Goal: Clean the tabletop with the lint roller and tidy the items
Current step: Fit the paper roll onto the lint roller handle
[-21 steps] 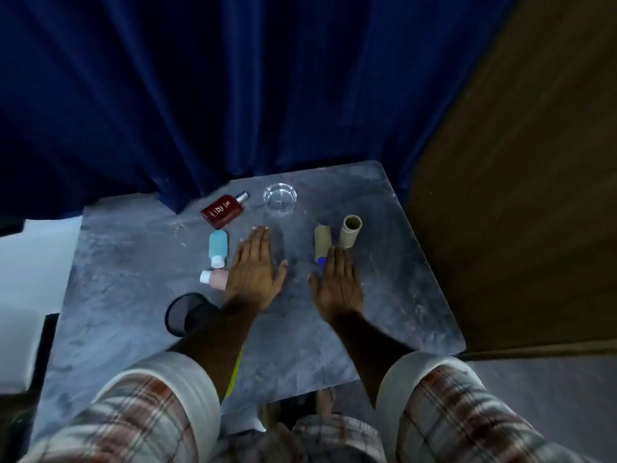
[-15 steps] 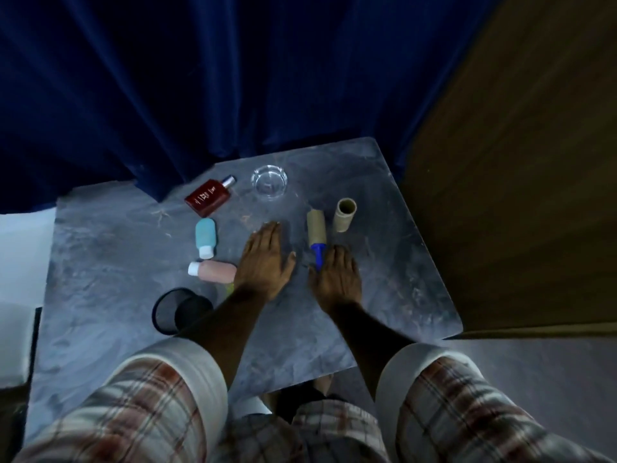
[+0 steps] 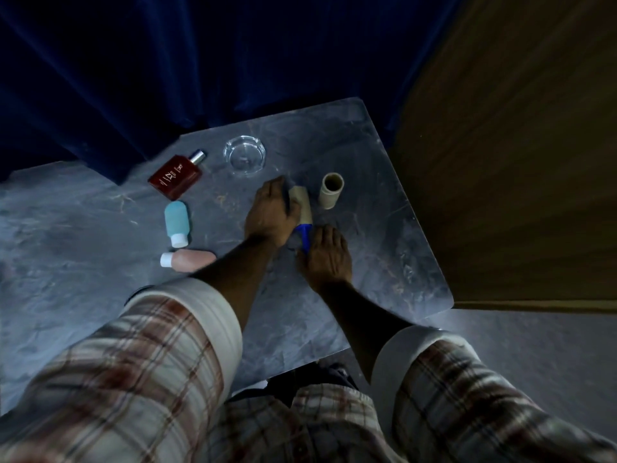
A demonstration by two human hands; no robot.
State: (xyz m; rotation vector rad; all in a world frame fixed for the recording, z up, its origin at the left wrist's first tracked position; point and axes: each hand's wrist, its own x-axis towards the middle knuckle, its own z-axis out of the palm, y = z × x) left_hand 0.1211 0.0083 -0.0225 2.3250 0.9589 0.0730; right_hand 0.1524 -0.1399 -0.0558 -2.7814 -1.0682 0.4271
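The lint roller lies on the grey marbled tabletop, its beige roll pointing away and its blue handle toward me. My left hand covers the left side of the roll, fingers curled on it. My right hand closes over the blue handle's near end. A red perfume bottle, a teal bottle and a pink bottle lie to the left. A clear glass ashtray sits at the back.
An empty cardboard tube stands just right of the roller. A dark blue curtain hangs behind the table, and a wooden panel runs along the right edge. My plaid sleeves fill the foreground.
Both hands were flat on the table beside the roller. My left hand has moved right onto the roll, and my right hand has closed on the blue handle. A dark round object at the left is now hidden.
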